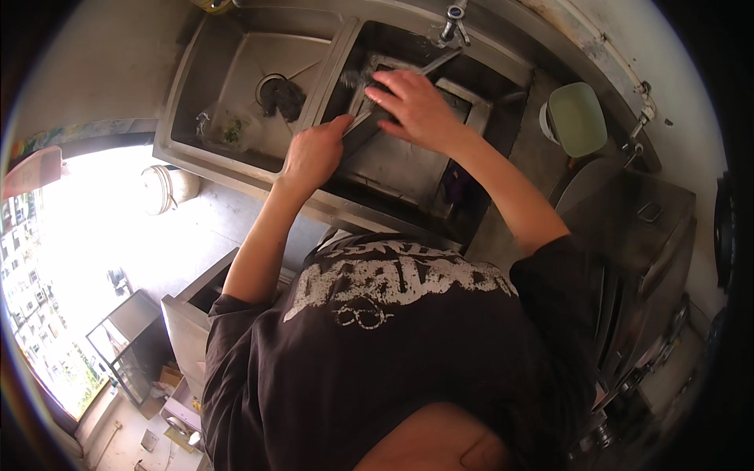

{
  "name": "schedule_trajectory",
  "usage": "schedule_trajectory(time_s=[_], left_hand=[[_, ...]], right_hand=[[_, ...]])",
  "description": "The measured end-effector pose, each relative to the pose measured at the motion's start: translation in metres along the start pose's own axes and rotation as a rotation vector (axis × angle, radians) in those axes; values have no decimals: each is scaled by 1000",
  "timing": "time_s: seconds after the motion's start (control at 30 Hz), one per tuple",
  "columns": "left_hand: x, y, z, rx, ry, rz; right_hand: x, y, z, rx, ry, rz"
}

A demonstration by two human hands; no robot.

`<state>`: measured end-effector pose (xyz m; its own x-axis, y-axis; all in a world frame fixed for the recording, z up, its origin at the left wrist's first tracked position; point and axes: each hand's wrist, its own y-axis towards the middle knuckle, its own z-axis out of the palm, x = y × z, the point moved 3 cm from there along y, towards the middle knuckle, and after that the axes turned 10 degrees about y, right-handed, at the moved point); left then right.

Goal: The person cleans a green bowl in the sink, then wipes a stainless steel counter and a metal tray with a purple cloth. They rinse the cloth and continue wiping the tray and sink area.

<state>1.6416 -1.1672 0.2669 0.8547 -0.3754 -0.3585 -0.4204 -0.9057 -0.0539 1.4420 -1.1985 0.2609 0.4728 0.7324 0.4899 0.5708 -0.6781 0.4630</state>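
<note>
A double metal sink [236,169] is seen from above. Both bare hands are held over the right bowl of it.

In that right bowl a square metal tray [408,161] is lying, a little tilted. It looks grey and dirty.

The left hand [312,153] is curled shut. A thin metal tool [358,122] is held in it, pinched by the thumb and fingers. What kind of tool it is cannot be told. The tip of the tool is placed on the near left edge of the tray.

The right hand [416,106] is spread open and flat, fingers pointing left. It is pressed down on the top part of the tray. Something dark is seen under the fingers, but what it is cannot be told.

A tap [454,20] is fixed at the back of the sink, just above the right hand.

In the left bowl a dark lump [284,98] is sitting on the drain. A clear bag with bits of green [224,128] is lying near it.

To the right of the sink, a pale green bowl [577,118] is resting on the grey counter [542,157]. A black shirt with white print [393,337] is worn by the person.
</note>
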Motion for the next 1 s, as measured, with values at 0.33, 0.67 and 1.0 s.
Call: schedule_trajectory(time_s=[0.33,0.67,1.0], left_hand=[[27,-63,43,-9,-529,-422],[25,-51,64,-110,-254,-394],[37,-47,80,-155,-414,-468]], right_hand=[[7,-23,20,128,-147,86],[48,-17,59,73,-160,-52],[-138,-117,-51,-335,280,715]])
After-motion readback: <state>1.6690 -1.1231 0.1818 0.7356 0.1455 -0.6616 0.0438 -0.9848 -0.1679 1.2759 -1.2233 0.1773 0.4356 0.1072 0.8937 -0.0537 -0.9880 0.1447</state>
